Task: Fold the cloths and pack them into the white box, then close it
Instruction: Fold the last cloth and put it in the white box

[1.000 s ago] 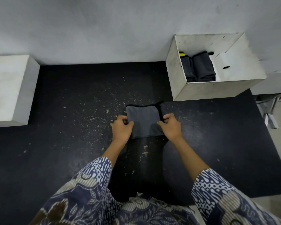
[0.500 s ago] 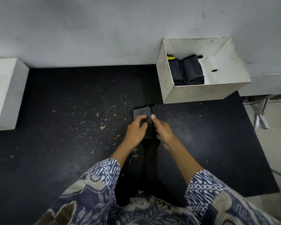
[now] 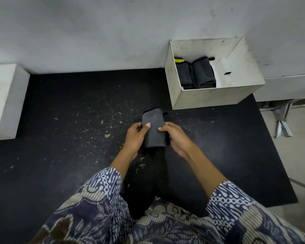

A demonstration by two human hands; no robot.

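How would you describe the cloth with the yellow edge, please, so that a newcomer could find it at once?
Start at the open white box standing against the grey wall at the far right of the black mat. Inside it, dark folded cloths stand side by side. The one you want, the yellow-edged cloth, is furthest left against the box wall, and alone shows a bright yellow strip at its far end.

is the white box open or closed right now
Open. The white box has no lid over its top, and folded dark cloths show inside.

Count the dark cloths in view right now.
3: one folded cloth held between the left hand and right hand; two folded cloths inside the white box. More may be hidden.
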